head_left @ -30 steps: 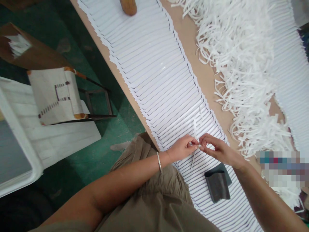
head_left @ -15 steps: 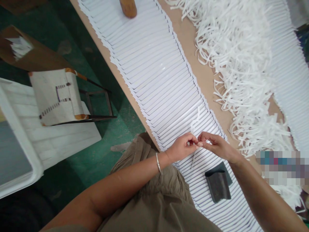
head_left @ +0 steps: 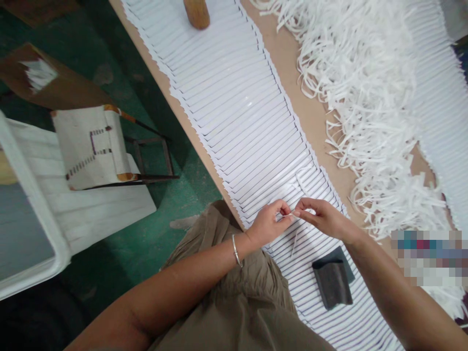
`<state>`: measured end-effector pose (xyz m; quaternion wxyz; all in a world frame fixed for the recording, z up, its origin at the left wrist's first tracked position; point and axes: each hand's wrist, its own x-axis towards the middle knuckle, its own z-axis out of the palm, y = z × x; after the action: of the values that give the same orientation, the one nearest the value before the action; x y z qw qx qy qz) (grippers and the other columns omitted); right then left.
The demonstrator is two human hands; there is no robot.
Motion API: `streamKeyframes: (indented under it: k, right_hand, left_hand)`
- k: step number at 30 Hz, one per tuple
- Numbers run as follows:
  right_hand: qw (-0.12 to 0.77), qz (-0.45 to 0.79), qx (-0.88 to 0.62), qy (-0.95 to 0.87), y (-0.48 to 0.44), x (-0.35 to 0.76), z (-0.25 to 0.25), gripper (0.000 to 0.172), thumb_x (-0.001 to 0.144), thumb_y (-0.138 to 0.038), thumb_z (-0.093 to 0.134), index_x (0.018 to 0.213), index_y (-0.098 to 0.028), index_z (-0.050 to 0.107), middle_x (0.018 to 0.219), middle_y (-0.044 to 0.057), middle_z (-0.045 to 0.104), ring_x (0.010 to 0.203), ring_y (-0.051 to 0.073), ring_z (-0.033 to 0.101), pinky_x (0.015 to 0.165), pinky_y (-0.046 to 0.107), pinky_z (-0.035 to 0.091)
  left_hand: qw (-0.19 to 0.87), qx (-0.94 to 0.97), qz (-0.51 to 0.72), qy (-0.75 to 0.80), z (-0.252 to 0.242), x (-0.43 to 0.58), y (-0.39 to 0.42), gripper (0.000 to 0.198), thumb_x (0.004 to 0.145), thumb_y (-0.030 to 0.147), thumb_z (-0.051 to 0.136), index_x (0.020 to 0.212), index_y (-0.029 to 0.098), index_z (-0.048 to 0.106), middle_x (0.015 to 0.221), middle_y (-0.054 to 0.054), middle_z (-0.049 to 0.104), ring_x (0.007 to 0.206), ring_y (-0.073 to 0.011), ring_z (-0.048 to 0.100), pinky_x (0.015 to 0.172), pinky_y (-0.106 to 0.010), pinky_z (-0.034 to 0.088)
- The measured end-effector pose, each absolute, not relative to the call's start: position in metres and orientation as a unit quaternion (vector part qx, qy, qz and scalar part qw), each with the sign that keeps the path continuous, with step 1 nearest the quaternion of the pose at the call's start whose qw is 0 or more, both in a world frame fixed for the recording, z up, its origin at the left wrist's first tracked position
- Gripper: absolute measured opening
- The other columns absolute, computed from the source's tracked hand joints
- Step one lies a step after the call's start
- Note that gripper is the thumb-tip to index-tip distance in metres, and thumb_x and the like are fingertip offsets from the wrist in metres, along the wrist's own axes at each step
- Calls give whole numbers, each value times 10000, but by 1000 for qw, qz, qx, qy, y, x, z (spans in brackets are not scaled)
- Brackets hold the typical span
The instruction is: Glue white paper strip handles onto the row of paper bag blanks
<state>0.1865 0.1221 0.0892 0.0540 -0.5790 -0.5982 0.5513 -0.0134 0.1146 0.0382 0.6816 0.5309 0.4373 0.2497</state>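
Left hand (head_left: 268,223) and right hand (head_left: 323,219) pinch a strip (head_left: 288,215) close together over the sheets (head_left: 241,122), presumably for fine control.

Flat tan-brown surface (head_left: 282,53) running diagonally through view, straight edge on left, thin bare margin along it. Directly on it: long row of thin white sheets (head_left: 234,109) with dark edge lines, overlapping like shingles. Beside row, wider bare band of surface. Beyond band, large loose heap of curly, narrow white strips (head_left: 358,73). Past heap, at far right, second row of overlapping white sheets (head_left: 444,97).
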Motion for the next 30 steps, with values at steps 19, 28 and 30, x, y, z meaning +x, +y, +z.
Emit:
streamKeyframes:
  k: [19, 28, 30]
  right_hand:
    - [-97, 451, -555, -692, 180, 250, 58, 189, 882, -326, 524, 742, -228, 606, 664, 3, 688, 600, 151, 595, 617, 275, 421]
    - [41, 356, -708, -608, 217, 267, 17, 295, 849, -483, 634, 719, -220, 614, 601, 3, 616, 550, 143, 517, 547, 286, 396]
    - [75, 367, -717, -588, 226, 269, 9, 275, 860, -461, 641, 736, -216, 630, 620, 11, 641, 564, 147, 546, 579, 291, 433]
  left_hand:
    - [662, 470, 148, 565, -15, -128, 100, 93, 850, 250, 585, 833, 173, 634, 706, -10, 657, 682, -150, 620, 703, -268, 465]
    - [610, 418, 174, 651, -39, -108, 105, 131, 866, 242, 568, 749, 190, 597, 583, 13, 617, 584, -151, 603, 645, -263, 459]
    - [590, 423, 165, 667, -39, -102, 108, 158, 869, 245, 568, 718, 200, 573, 552, 20, 599, 566, -150, 597, 632, -260, 450]
